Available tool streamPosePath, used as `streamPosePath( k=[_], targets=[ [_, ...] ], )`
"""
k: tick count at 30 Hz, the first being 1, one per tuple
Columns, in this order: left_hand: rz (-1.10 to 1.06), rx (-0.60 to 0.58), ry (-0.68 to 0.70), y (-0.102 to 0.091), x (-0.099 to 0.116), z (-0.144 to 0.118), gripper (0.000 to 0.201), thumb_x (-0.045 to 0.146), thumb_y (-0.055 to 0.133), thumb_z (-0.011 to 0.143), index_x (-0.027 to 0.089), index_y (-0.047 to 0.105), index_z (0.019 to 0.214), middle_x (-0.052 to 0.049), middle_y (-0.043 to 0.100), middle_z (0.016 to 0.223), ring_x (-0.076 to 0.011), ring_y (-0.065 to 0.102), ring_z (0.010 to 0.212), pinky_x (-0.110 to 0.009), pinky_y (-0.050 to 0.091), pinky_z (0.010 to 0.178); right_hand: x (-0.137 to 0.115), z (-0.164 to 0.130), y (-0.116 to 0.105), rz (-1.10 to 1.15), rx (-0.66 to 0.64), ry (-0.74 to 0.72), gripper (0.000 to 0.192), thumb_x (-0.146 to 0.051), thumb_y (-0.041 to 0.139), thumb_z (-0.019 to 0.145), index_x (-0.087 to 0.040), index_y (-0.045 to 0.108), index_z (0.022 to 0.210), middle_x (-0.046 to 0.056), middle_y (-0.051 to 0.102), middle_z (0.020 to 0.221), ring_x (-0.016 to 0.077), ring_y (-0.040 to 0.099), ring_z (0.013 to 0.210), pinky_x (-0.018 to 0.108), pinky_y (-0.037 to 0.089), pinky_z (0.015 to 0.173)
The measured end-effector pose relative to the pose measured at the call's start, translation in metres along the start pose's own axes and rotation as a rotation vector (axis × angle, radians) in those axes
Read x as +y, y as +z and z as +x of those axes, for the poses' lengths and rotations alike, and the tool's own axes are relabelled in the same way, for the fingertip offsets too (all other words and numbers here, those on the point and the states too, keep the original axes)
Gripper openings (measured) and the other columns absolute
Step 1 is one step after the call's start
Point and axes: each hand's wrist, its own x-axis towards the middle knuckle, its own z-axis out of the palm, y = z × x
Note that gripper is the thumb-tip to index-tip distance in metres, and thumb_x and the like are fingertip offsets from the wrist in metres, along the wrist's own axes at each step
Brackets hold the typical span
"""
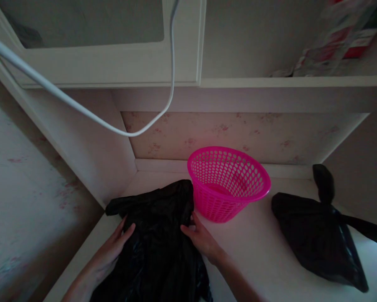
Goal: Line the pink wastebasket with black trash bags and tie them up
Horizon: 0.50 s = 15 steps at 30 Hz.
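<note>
A black plastic bag lies crumpled in front of me on the white surface, its upper part spread wide. My left hand grips its left side, thumb in front and the other fingers partly hidden by the plastic. On the opposite side, my right hand pinches the bag's right edge between thumb and fingers. Just beyond that hand stands a bright pink plastic basket with a holed wall, upright and touching or very close to the bag. What the bag contains is hidden.
A second black bag, tied with a knot, rests on the white surface at right. A white cable hangs across the upper left. Overhead are a framed cabinet door and an open shelf bearing red-and-white packages.
</note>
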Motion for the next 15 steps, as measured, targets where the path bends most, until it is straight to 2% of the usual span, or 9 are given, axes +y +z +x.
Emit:
streamPosePath(
  k=[3,6,8,10,11,13,15],
  targets=[
    [-0.271,-0.011,-0.146,0.042,0.008,-0.013,0.045,0.042,0.067,0.093,0.018,0.069,0.13,-0.014,0.08,0.126,-0.0332,0.076,0.119,-0.05,0.059,0.106,-0.005,0.005,0.024,0.046,-0.097,-0.034,0.084,-0.049,0.079,0.08,-0.024,0.047,0.153,0.012,0.066,0.146,0.0317,0.065,0.133,0.049,0.045,0.119],
    [-0.344,0.031,-0.134,0.071,0.022,-0.029,0.034,0.033,0.066,0.092,0.017,0.072,0.121,-0.012,0.083,0.115,-0.0331,0.077,0.118,-0.047,0.06,0.106,-0.009,-0.002,0.042,0.15,-0.317,0.058,0.086,-0.054,0.081,0.077,-0.023,0.051,0.151,0.011,0.07,0.142,0.0333,0.067,0.132,0.051,0.051,0.113],
    [-0.455,0.045,-0.129,0.086,0.034,-0.045,0.028,0.029,0.072,0.087,0.019,0.076,0.113,-0.008,0.084,0.109,-0.0333,0.074,0.124,-0.044,0.058,0.109,-0.018,-0.012,0.049,0.209,-0.441,0.077,0.093,-0.048,0.089,0.069,-0.022,0.052,0.15,0.01,0.072,0.14,0.0346,0.068,0.13,0.051,0.053,0.11],
    [-0.606,0.031,-0.137,0.096,0.047,-0.064,0.028,0.025,0.077,0.082,0.021,0.078,0.11,-0.006,0.085,0.108,-0.033,0.071,0.128,-0.04,0.057,0.111,-0.035,-0.026,0.052,0.161,-0.431,-0.045,0.091,-0.033,0.093,0.064,-0.021,0.056,0.145,0.008,0.075,0.135,0.0347,0.068,0.128,0.049,0.054,0.109],
    [-0.672,0.01,-0.133,0.1,0.053,-0.073,0.033,0.026,0.081,0.079,0.023,0.078,0.112,-0.004,0.085,0.109,-0.0336,0.071,0.129,-0.04,0.058,0.11,-0.047,-0.034,0.051,0.08,-0.381,-0.145,0.081,-0.028,0.091,0.065,-0.02,0.06,0.14,0.007,0.076,0.131,0.0343,0.069,0.125,0.048,0.056,0.106],
    [-0.737,-0.045,-0.101,0.102,0.07,-0.092,0.055,0.031,0.09,0.071,0.028,0.075,0.124,-0.002,0.084,0.115,-0.0359,0.071,0.128,-0.042,0.061,0.107,-0.076,-0.052,0.046,-0.076,-0.283,-0.307,0.062,-0.017,0.083,0.074,-0.019,0.066,0.134,0.006,0.078,0.124,0.0331,0.073,0.117,0.047,0.06,0.1],
    [-0.728,-0.081,-0.034,0.1,0.094,-0.109,0.074,0.04,0.097,0.064,0.033,0.07,0.133,-0.001,0.082,0.121,-0.0387,0.072,0.125,-0.044,0.063,0.103,-0.108,-0.07,0.037,-0.149,-0.231,-0.424,0.059,-0.01,0.073,0.082,-0.023,0.063,0.138,0.005,0.075,0.133,0.029,0.071,0.121,0.045,0.057,0.107]
  ],
)
